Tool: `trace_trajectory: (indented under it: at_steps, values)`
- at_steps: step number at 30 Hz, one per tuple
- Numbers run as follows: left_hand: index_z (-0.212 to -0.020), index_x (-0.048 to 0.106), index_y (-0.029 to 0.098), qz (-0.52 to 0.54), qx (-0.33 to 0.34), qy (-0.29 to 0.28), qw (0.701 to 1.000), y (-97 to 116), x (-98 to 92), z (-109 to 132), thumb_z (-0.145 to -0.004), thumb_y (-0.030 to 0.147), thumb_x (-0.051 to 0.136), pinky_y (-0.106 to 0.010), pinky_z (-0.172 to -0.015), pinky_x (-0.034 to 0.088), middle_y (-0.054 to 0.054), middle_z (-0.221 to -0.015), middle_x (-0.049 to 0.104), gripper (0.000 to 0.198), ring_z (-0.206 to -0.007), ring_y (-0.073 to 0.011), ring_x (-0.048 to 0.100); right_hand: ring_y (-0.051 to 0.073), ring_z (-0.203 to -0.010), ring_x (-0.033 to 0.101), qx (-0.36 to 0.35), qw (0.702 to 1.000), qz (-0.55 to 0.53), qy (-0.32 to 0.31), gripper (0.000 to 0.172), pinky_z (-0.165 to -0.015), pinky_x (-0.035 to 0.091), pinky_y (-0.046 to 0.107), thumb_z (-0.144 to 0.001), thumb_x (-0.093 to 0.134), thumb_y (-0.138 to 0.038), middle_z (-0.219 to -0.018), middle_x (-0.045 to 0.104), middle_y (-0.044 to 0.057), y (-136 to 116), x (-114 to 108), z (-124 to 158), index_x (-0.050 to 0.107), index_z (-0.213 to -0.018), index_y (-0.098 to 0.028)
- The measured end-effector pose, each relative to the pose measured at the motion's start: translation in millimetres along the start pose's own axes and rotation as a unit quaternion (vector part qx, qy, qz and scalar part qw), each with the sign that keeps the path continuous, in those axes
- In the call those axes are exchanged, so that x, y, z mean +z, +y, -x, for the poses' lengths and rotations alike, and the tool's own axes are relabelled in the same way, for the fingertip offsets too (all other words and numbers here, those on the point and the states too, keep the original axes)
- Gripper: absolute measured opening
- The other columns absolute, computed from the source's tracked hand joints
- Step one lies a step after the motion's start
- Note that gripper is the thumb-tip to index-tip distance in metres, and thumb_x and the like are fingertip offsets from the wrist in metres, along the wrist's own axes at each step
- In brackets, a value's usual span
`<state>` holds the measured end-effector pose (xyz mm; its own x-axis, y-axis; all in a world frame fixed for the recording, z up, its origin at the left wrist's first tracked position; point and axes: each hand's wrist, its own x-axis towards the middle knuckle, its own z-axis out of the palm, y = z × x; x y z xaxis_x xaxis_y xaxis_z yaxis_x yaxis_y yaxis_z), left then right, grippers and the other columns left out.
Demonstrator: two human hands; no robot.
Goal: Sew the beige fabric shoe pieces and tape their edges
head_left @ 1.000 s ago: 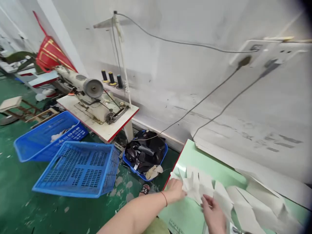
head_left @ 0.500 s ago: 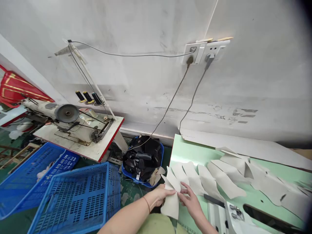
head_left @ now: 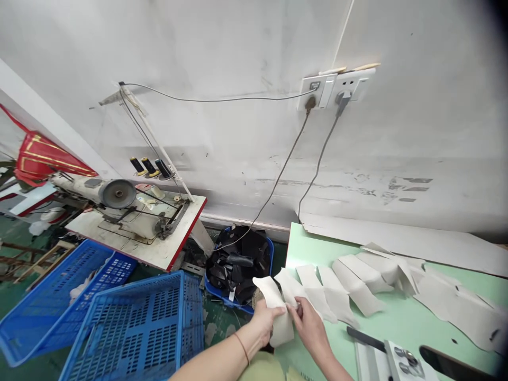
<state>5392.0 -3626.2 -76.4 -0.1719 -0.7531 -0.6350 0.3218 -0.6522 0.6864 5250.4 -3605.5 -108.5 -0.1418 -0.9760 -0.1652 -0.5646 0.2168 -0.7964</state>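
Observation:
At the left edge of the table, my left hand (head_left: 262,324) is closed on a cream-white curved piece (head_left: 282,332), thumb on top and fingers hidden beneath. The piece looks like thin leather or fabric; which cannot be told. My right hand (head_left: 310,327) pinches the right edge of the piece, beside the left thumb; whether thread lies in that pinch is too small to see. From my hands a row of similar cream-white pieces (head_left: 315,291) fans out to the right across the pale green table (head_left: 299,243), overlapping or joined edge to edge.
A white machine part with a dark bar (head_left: 402,357) sits on the table's front. Left are blue crates (head_left: 180,317), a blue bin of black scraps (head_left: 238,259) and a sewing machine (head_left: 119,196) on its table. Power cords (head_left: 273,185) hang from the wall sockets (head_left: 337,90).
The view has shifted slightly. The row of cream-white pieces has moved left relative to the table, and the held piece has turned, its upper end now standing apart from the neighbouring piece.

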Motion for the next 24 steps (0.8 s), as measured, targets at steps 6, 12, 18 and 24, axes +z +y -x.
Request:
trace_trajectory:
  at_steps: [6, 12, 18, 24]
  values:
    - [-0.084, 0.073, 0.006, -0.034, 0.026, -0.059, 0.997, 13.8, 10.9, 20.1, -0.037, 0.024, 0.090, -0.030, -0.071, 0.044, -0.013, -0.085, 0.072, 0.053, -0.075, -0.0224, 0.062, 0.017, -0.078, 0.053, 0.054, 0.997, 0.027, 0.044, 0.024, -0.074, 0.043, 0.038, -0.084, 0.058, -0.033, -0.100, 0.056, 0.004, -15.8, -12.1, -1.8, 0.055, -0.103, -0.019]
    - [-0.091, 0.073, 0.009, -0.024, 0.001, -0.107, 0.994, 37.8, 1.5, 36.5, -0.040, 0.038, 0.091, -0.031, -0.072, 0.046, -0.014, -0.090, 0.071, 0.061, -0.077, -0.0211, 0.063, 0.026, -0.088, 0.059, 0.086, 0.985, -0.148, -0.032, 0.042, -0.078, 0.046, 0.040, -0.082, 0.047, -0.053, -0.094, 0.065, 0.010, -31.5, -43.0, 3.4, 0.061, -0.102, -0.019]
    - [-0.087, 0.068, 0.012, -0.050, -0.032, -0.124, 0.991, 34.7, -20.8, 47.5, -0.044, 0.052, 0.087, -0.032, -0.072, 0.049, -0.007, -0.081, 0.066, 0.061, -0.072, -0.0162, 0.061, 0.020, -0.068, 0.060, 0.107, 0.919, -0.349, -0.149, 0.038, -0.063, 0.046, 0.030, -0.068, 0.068, -0.057, -0.070, 0.067, 0.003, -54.7, -27.4, 37.2, 0.063, -0.072, -0.020]
    - [-0.069, 0.062, 0.012, -0.190, 0.007, -0.121, 0.974, 34.7, -35.6, 43.8, -0.046, 0.064, 0.079, -0.033, -0.064, 0.050, -0.001, -0.063, 0.056, 0.059, -0.056, -0.0127, 0.056, 0.017, -0.059, 0.056, 0.149, 0.883, -0.421, -0.144, 0.040, -0.057, 0.042, 0.028, -0.068, 0.069, -0.058, -0.065, 0.063, 0.001, -50.8, -25.4, 42.0, 0.054, -0.071, -0.021]
